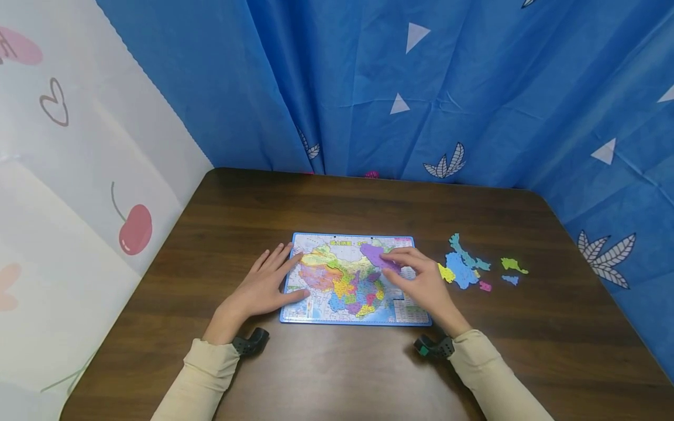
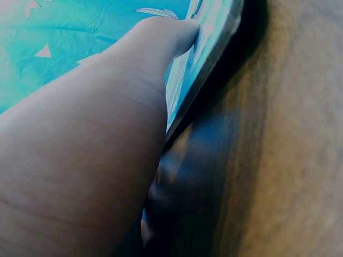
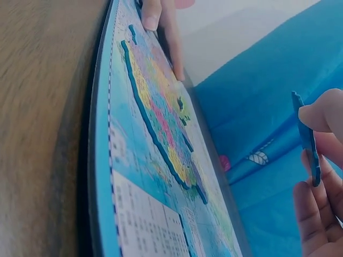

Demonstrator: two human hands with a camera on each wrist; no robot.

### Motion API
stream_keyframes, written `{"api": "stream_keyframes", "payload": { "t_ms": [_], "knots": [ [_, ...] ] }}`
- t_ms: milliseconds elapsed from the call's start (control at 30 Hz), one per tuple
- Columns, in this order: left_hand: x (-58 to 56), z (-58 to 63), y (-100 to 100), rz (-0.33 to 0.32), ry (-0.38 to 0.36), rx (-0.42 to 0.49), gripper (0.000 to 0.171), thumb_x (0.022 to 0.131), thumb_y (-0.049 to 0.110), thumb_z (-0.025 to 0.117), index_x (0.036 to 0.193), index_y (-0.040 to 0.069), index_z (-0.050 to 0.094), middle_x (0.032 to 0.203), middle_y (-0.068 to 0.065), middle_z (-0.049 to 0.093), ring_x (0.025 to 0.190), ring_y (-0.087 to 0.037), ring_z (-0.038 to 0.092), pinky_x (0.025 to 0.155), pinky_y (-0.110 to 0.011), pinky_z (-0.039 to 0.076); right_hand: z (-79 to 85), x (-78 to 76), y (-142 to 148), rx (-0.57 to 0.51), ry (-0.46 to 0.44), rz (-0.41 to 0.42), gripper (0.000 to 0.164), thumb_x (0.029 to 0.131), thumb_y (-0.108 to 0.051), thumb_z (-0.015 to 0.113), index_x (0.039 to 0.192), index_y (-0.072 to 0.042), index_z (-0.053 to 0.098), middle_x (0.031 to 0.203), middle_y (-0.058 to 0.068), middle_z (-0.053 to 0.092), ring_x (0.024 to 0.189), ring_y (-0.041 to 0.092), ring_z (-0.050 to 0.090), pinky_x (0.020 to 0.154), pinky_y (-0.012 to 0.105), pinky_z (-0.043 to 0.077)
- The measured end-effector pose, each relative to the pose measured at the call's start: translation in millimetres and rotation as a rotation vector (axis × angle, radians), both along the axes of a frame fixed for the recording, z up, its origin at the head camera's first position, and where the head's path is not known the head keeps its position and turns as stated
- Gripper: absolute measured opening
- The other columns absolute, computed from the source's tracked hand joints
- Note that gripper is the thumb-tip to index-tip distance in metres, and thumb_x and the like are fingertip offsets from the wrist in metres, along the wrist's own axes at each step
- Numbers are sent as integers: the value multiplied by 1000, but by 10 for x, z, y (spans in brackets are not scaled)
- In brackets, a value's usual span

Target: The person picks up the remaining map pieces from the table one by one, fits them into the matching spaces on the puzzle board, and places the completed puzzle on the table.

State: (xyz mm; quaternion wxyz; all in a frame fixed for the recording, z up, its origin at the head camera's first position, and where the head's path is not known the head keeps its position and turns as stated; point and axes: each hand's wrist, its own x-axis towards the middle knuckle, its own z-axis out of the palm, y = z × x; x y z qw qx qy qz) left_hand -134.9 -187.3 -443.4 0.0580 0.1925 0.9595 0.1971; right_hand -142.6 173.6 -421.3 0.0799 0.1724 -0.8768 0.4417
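Observation:
A map puzzle board (image 1: 316,313) with a blue rim lies flat on the table, its map partly filled with coloured pieces. My left hand (image 1: 263,287) rests on the board's left side, fingers spread and straight. In the left wrist view its thumb (image 2: 161,40) touches the board near the edge. Above the upper right of the map, my right hand (image 1: 425,282) pinches a purple puzzle piece (image 1: 372,255) between thumb and fingers. The right wrist view shows this thin piece (image 3: 307,142) edge-on, held apart from the board.
Right of the board lie several loose puzzle pieces: a large blue one (image 1: 461,272), a teal one (image 1: 463,252), a yellow one (image 1: 446,273), a pink one (image 1: 485,286), a green one (image 1: 512,265) and a small blue one (image 1: 510,280). A blue curtain (image 1: 358,117) hangs behind the table (image 1: 337,374).

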Motion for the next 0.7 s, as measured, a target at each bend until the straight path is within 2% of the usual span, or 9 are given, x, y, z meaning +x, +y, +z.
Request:
{"api": "stream_keyframes", "payload": {
  "t_ms": [300, 467, 700],
  "knots": [
    [2, 2, 4, 0, -3, 5, 91, 89, 67, 63, 162, 18, 36, 173, -11, 17, 160, -34, 13, 128, -58, 7, -34, -20, -64, -23, -7, 26, 32, 90, -25, 82, 120, -19, 75, 121, -4, 72, 102, 13, 62, 93, 40, 58],
    [-3, -4, -1, -1, 2, 2, 92, 89, 68, 63, 162, 18, 36, 173, -11, 17, 160, -34, 13, 128, -58, 7, -71, -28, -105, -33, 34, 47, 29, 89, -23, 83, 118, -20, 76, 119, -5, 73, 99, 12, 63, 89, 35, 59],
    [-1, 1, 1, -1, -2, 7, 92, 89, 68, 63, 162, 18, 36, 173, -11, 16, 160, -34, 12, 129, -58, 7, -121, -28, -177, -46, 91, 50, 30, 87, -20, 85, 116, -18, 77, 116, -4, 74, 95, 11, 64, 85, 38, 59]
  ]
}}
